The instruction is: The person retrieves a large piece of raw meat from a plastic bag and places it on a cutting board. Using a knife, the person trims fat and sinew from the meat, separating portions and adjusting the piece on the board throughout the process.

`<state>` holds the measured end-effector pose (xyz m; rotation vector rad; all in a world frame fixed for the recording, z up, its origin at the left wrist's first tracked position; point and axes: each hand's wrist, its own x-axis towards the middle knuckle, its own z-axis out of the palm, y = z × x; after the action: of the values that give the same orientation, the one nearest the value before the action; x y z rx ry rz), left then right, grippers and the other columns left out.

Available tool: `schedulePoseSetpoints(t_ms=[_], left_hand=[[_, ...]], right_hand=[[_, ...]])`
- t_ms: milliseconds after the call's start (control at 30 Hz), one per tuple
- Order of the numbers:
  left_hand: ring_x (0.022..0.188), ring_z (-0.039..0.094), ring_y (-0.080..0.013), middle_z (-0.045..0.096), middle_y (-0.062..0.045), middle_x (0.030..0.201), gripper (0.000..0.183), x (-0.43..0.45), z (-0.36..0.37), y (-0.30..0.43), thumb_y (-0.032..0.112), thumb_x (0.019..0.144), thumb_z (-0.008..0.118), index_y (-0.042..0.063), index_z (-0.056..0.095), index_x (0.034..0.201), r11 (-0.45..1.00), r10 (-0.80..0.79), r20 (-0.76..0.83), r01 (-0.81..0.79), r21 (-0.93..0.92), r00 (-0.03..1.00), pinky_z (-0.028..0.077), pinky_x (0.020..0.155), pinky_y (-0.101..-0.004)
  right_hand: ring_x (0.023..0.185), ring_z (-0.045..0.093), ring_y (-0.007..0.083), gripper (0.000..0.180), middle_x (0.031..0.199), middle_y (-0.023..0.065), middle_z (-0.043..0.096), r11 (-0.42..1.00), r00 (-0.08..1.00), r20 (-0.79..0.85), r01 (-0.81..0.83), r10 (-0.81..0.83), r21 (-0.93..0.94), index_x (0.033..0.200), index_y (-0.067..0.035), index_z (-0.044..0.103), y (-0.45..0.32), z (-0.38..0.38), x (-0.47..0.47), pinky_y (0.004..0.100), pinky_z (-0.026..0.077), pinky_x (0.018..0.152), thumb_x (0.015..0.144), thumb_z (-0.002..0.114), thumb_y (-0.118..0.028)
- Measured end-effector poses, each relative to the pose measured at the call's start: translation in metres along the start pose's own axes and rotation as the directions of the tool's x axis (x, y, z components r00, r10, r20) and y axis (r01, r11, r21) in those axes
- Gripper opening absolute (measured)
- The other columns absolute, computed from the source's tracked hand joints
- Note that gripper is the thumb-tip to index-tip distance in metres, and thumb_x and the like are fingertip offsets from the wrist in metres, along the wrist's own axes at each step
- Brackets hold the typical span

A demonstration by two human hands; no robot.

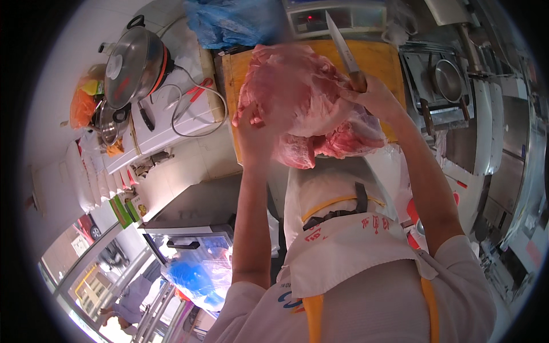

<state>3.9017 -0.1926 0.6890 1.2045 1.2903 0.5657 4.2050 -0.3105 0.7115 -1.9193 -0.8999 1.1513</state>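
A large slab of raw meat point(317, 100), pink with pale fat, lies on a yellow cutting board point(388, 60) and hangs over its near edge. At the slab's left side, my left hand point(259, 139) grips the meat; a blur in the view partly veils its fingers. My right hand point(379, 98) is closed around the wooden handle of a long pointed knife point(343, 45). The blade points up and away from me, above the right part of the slab. Darker red flesh shows along the near edge, below my right hand.
A blue plastic bag point(233, 23) and a metal device with a red light point(336, 19) sit behind the board. On the left counter are a lidded electric pan point(137, 68) and red-handled scissors point(199, 89). A metal saucepan point(448, 80) is to the right.
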Motion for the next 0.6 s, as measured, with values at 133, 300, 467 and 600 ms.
schedulePoseSetpoints(t_ms=[133, 300, 467, 600], left_hand=[[0.110, 0.072, -0.0156, 0.075, -0.009, 0.126, 0.057, 0.046, -0.008, 0.002, 0.002, 0.090, 0.088, 0.000, 0.069, 0.144, 0.961, 0.218, 0.090, -0.230, 0.156, 0.972, 0.058, 0.097, -0.0308], [0.104, 0.073, -0.0164, 0.078, -0.010, 0.118, 0.049, 0.080, -0.012, 0.001, 0.008, 0.094, 0.085, 0.001, 0.069, 0.140, 0.987, 0.135, 0.178, -0.147, 0.057, 0.975, 0.058, 0.093, -0.0307], [0.101, 0.073, -0.0193, 0.078, -0.008, 0.114, 0.051, 0.078, -0.021, -0.007, 0.022, 0.094, 0.088, 0.000, 0.069, 0.136, 0.894, 0.225, -0.007, -0.203, 0.400, 0.974, 0.058, 0.093, -0.0350], [0.103, 0.074, -0.0217, 0.078, -0.011, 0.117, 0.056, 0.033, 0.012, 0.009, 0.029, 0.094, 0.090, -0.007, 0.069, 0.132, 0.920, 0.105, -0.199, -0.019, 0.391, 0.974, 0.058, 0.092, -0.0366]], right_hand=[[0.085, 0.061, 0.0136, 0.042, 0.098, 0.0021, 0.067, 0.990, 0.994, 0.002, -0.111, 0.111, 0.092, 0.114, 0.000, 0.067, -0.016, 0.020, -0.031, 0.0323, 0.053, 0.079, 0.091, 0.091, -0.025], [0.085, 0.065, 0.0121, 0.038, 0.094, 0.0007, 0.067, 0.992, 0.981, -0.175, -0.071, 0.089, 0.104, 0.114, 0.000, 0.067, 0.017, 0.040, -0.048, 0.0332, 0.055, 0.074, 0.089, 0.091, -0.016], [0.084, 0.069, 0.0135, 0.033, 0.090, 0.0036, 0.069, 0.926, 0.954, -0.197, -0.149, 0.227, 0.347, 0.112, 0.001, 0.068, -0.005, 0.043, -0.068, 0.0336, 0.056, 0.074, 0.090, 0.089, -0.011], [0.085, 0.069, 0.0127, 0.035, 0.092, 0.0041, 0.070, 0.856, 0.964, -0.168, -0.096, 0.207, 0.508, 0.113, 0.000, 0.069, 0.028, 0.034, -0.050, 0.0318, 0.055, 0.072, 0.091, 0.090, -0.017]])
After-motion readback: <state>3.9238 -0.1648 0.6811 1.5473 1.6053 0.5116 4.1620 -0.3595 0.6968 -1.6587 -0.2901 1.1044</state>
